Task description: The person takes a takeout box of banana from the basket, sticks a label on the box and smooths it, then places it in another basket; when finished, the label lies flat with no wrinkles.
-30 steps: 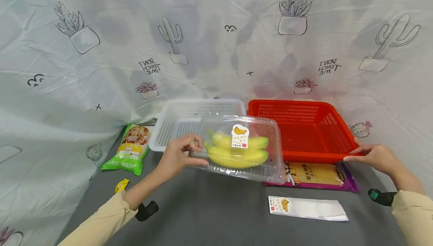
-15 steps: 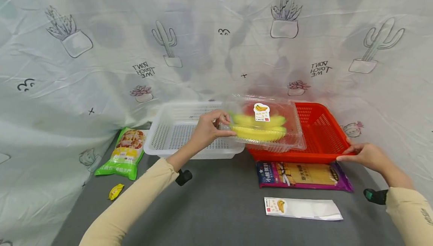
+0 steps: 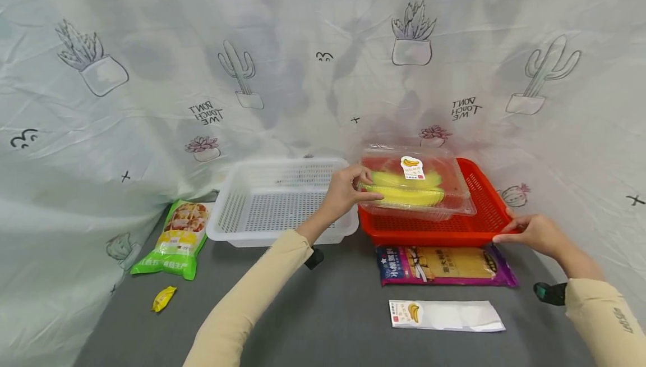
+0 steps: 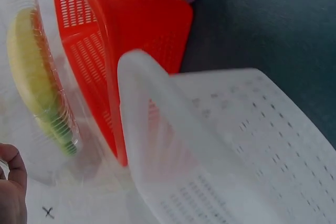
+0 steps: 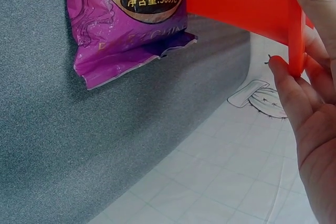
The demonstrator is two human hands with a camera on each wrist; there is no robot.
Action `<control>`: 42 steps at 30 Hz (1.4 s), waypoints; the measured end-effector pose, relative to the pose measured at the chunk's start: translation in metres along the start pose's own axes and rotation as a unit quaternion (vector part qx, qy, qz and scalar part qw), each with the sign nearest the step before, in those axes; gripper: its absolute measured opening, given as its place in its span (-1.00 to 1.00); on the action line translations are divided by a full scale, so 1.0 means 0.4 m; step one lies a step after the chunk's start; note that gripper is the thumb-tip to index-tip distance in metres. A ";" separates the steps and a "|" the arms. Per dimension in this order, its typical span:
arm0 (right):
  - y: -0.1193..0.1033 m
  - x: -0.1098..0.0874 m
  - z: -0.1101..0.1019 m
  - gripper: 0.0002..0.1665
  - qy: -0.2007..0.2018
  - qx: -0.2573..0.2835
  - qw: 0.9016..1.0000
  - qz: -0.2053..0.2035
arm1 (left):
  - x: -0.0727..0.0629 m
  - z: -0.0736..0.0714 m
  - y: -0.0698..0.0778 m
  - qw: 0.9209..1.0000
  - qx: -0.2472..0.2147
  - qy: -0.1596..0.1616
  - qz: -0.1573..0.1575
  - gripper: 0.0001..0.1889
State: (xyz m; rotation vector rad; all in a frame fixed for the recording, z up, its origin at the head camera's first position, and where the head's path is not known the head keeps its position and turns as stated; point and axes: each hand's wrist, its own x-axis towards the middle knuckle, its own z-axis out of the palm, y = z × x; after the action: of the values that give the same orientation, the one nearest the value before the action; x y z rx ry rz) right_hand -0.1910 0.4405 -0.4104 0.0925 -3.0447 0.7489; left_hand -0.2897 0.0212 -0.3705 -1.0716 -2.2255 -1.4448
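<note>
My left hand (image 3: 344,192) pinches the left edge of a clear plastic clamshell box (image 3: 456,201) with yellow bananas (image 3: 409,196) inside and a banana sticker (image 3: 413,168) on its lid. The box is held over the red plastic basket (image 3: 429,239), overlapping most of its opening in the head view. At the basket's front right corner, my right hand (image 3: 537,238) grips the rim between thumb and fingers; the right wrist view shows the thumb and fingers around the red rim (image 5: 296,45). In the left wrist view the bananas (image 4: 32,66) lie beyond the red basket's wall (image 4: 107,77).
A white basket (image 3: 282,238) stands left of the red one. A purple noodle packet (image 3: 449,266) lies in front of the red basket, with a white banana-printed strip (image 3: 454,316) nearer. At left are a green food bag (image 3: 174,243) and a small yellow wrapped piece (image 3: 164,298).
My left hand has carried the banana box rightward, from in front of both baskets to over the red one. The right hand keeps its grip on the red rim.
</note>
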 end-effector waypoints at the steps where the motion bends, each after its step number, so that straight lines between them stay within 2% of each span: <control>1: 0.001 -0.001 0.000 -0.57 0.003 0.001 1.000 -0.001 | 0.004 0.013 -0.002 1.000 0.000 -0.001 0.001 -0.69; 6: 0.003 -0.005 0.004 -0.56 0.003 -0.011 1.000 0.001 | 0.017 0.078 -0.013 1.000 -0.004 -0.002 -0.006 -0.68; 12: -0.001 -0.003 0.004 -0.58 0.007 -0.020 1.000 -0.002 | 0.021 0.144 -0.023 0.999 -0.021 0.006 -0.033 -0.65; 16: 0.004 -0.001 0.004 -0.56 0.009 -0.026 1.000 -0.003 | 0.020 0.188 -0.024 0.998 -0.007 0.014 -0.060 -0.63; 22: 0.003 0.000 0.006 -0.55 0.014 -0.024 1.000 -0.004 | 0.003 0.235 -0.035 0.996 0.013 0.001 -0.090 -0.64; 29: -0.005 -0.001 0.006 -0.51 0.010 -0.025 1.000 0.008 | -0.012 0.265 -0.050 0.989 0.065 -0.020 -0.129 -0.64; 33: -0.009 -0.001 0.007 -0.49 0.008 -0.016 1.000 0.016 | -0.011 0.271 -0.051 0.981 0.097 -0.043 -0.160 -0.67; 38: -0.011 -0.004 0.005 -0.49 0.005 -0.012 1.000 0.024 | -0.008 0.270 -0.050 0.966 0.080 -0.086 -0.228 -0.80; 42: -0.011 -0.005 0.005 -0.47 0.001 -0.010 1.000 0.030 | -0.005 0.265 -0.049 0.961 0.072 -0.105 -0.247 -0.87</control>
State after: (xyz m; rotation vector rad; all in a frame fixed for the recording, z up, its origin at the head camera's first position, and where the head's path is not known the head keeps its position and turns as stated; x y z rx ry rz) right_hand -0.1886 0.4360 -0.4101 0.0010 -3.0648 0.7219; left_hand -0.2858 0.1086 -0.4339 -0.6720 -2.8505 -1.3592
